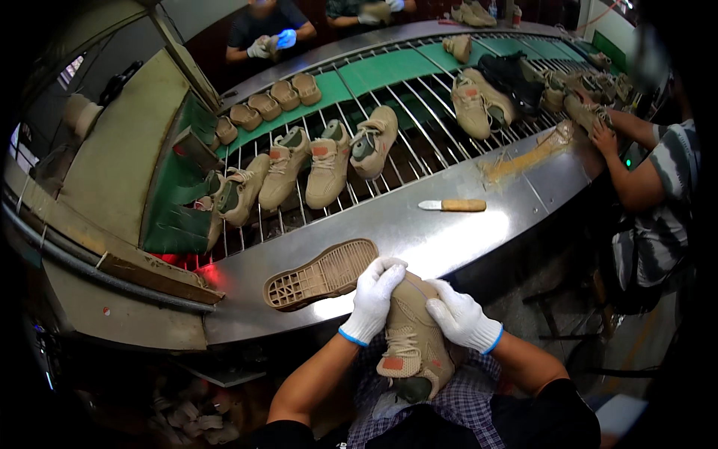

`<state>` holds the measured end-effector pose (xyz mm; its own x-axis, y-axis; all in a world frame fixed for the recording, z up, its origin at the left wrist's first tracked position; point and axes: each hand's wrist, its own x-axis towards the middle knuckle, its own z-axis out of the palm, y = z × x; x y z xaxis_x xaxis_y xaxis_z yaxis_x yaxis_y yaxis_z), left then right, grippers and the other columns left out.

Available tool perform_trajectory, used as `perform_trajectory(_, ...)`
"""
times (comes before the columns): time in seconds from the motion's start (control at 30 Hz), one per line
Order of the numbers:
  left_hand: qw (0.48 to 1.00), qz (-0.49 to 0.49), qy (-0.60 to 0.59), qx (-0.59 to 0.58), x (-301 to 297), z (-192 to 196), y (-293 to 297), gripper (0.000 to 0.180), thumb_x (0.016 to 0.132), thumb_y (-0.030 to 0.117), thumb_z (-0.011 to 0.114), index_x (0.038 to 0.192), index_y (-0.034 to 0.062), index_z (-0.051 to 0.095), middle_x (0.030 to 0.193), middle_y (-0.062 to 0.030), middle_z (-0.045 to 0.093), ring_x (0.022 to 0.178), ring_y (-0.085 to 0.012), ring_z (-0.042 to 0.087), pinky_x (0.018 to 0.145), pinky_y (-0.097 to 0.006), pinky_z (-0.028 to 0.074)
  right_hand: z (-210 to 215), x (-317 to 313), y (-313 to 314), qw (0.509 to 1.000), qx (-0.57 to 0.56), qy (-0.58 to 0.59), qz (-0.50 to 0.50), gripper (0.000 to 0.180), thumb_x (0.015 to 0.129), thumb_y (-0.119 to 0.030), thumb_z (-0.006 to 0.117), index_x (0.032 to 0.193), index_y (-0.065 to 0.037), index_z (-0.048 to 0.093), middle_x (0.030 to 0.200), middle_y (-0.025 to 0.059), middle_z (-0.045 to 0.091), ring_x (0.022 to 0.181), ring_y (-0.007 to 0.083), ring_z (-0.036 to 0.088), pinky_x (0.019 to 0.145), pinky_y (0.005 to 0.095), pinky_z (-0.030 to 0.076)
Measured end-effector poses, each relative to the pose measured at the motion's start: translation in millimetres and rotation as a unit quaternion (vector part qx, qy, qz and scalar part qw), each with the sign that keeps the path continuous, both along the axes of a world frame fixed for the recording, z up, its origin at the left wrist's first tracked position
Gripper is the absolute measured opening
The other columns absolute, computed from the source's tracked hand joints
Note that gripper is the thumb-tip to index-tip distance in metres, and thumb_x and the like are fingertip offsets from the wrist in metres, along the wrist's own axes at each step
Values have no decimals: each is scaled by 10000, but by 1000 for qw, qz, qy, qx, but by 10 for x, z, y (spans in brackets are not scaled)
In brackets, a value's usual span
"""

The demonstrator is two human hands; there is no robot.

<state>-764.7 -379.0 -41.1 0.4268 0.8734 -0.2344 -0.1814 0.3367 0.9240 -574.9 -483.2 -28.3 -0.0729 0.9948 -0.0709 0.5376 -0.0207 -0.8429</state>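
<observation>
A beige lace-up shoe upper (pixel 407 322) is between my hands, close to my body, its toe pointing away from me and its tongue and collar toward me. My left hand (pixel 376 297), in a white knit glove with a blue cuff, grips the toe's left edge. On the other side, my right hand (pixel 461 317), gloved alike, is closed on the edge near the toe. A thin bluish line runs along the toe between them. Beyond my left hand, a tan rubber outsole (pixel 321 275) lies on the metal counter (pixel 250 320), its gridded hollow side up.
A wooden-handled knife (pixel 462 205) lies farther along the counter. Several beige shoes (pixel 327 166) stand on the roller conveyor (pixel 407 161), with several soles (pixel 265 106) behind on a green belt. A co-worker's arm (pixel 627 168) reaches in at right; gloved people (pixel 273 41) work across.
</observation>
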Motion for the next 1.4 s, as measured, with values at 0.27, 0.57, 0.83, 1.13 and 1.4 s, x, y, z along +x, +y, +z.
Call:
perform_trajectory(0.27, 991, 51, 0, 126, 112, 415, -313, 331, 995, 121, 469, 1122, -69, 709, 1076, -123, 714, 1029, -186, 642, 988, -310, 494, 745, 279, 561, 970, -80, -60, 219, 573, 1126, -501, 398, 1282, -11, 652, 1093, 279, 745, 995, 435, 734, 919, 466, 565)
perform_trajectory(0.57, 985, -13, -151, -81, -184, -229, -595, 466, 1078, 268, 542, 1437, -27, 508, 1372, -132, 596, 1275, -251, 573, 1100, -412, 461, 1221, 183, 7, 989, 124, 2, 81, 748, 844, -407, 877, 1376, 35, 593, 1158, 256, 740, 1085, 346, 759, 950, 425, 608)
perform_trajectory(0.83, 966, -107, -106, -209, -909, -93, -846, 843, 946, 433, 798, 1576, 25, 415, 1525, -130, 574, 1389, -292, 581, 1176, -461, 488, -131, 642, -272, 872, 45, 474, 118, 517, 1050, -333, 649, 1402, 41, 595, 1499, 203, 576, 1389, 329, 559, 1214, 460, 416)
perform_trajectory(1.13, 739, -420, 457, 263, -175, 368, -248, 1036, 723, 696, 852, 1424, -7, 556, 1172, -298, 719, 1113, -409, 721, 936, -433, 580, -933, 119, -493, 896, -148, 413, -71, 570, 1140, -366, 450, 1568, 10, 467, 1586, 149, 514, 1441, 278, 507, 1206, 388, 416)
perform_trajectory(1.4, 700, -424, 498, 286, 95, 434, -241, 1053, 706, 600, 924, 1459, -24, 534, 1237, -250, 721, 1156, -383, 712, 1005, -438, 565, 136, 589, 47, 986, 14, -56, 159, 386, 1015, -347, 590, 1291, -106, 712, 1349, 206, 683, 1233, 348, 678, 1066, 429, 545)
